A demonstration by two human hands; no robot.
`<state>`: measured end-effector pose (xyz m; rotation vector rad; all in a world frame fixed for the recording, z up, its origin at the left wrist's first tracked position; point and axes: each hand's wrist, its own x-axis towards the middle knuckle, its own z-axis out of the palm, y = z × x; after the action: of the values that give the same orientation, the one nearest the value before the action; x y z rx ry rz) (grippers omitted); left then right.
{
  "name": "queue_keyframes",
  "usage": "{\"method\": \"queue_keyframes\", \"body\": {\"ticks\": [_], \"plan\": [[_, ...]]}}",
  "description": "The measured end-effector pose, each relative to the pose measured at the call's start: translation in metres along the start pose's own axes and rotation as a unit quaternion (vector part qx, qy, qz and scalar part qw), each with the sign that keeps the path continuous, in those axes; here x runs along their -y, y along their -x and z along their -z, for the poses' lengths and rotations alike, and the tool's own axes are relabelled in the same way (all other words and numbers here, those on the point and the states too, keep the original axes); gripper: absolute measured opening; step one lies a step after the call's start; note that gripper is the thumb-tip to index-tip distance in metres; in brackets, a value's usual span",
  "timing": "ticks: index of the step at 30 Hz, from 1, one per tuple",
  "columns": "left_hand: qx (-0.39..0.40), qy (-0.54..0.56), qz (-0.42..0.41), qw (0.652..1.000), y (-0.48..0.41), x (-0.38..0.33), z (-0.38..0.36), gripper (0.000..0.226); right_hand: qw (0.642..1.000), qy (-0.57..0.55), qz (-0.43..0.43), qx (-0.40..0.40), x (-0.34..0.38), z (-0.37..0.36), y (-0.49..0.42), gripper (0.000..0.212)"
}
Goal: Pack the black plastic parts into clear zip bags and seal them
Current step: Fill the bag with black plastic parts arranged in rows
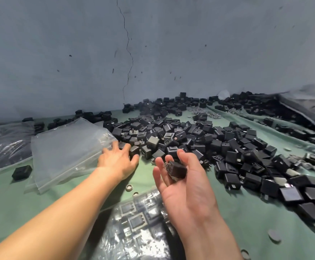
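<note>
**One part held in the right hand, left hand laid on the pile**

A black plastic part [177, 170] with metal prongs is held in the right hand [182, 184], which is turned palm up above the green table cover [63, 201]. The part is cradled between the loosely curled fingers and the thumb. The left hand [118, 159] is stretched forward with its fingers spread wide, and its fingertips are laid on parts at the near edge of the pile of black parts [190, 139]. That pile is heaped across the table from the middle to the right, up to a cracked grey wall [153, 53].

A stack of empty clear zip bags [66, 149] is seen just left of the left hand and touching it. A filled clear bag [134, 224] of parts is lying below and between the two forearms. A lone black part [21, 172] is set apart at the far left, and a small grey ring [129, 188] is lying near the filled bag.
</note>
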<state>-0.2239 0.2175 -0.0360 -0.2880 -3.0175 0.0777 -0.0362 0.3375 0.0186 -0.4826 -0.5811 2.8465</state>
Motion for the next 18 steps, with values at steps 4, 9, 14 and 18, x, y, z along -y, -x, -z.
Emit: {"method": "queue_keyframes", "body": {"ticks": [4, 9, 14, 18], "plan": [[0.044, -0.003, 0.036, 0.998, -0.014, 0.003, 0.005, 0.064, 1.0, 0.005, 0.007, -0.005, 0.009, 0.006, 0.004, 0.012], [0.0, -0.018, 0.013, 1.0, -0.004, 0.0, 0.0, 0.055, 1.0, 0.008, 0.01, -0.01, 0.024, 0.011, 0.004, 0.013], [-0.032, 0.021, -0.036, 0.999, 0.008, 0.006, 0.004, 0.052, 1.0, 0.003, 0.0, -0.006, 0.026, 0.011, 0.003, 0.014], [-0.055, 0.217, -0.044, 0.974, 0.021, 0.011, 0.02, 0.045, 1.0, -0.006, -0.006, -0.007, 0.024, 0.012, 0.004, 0.014]]}}
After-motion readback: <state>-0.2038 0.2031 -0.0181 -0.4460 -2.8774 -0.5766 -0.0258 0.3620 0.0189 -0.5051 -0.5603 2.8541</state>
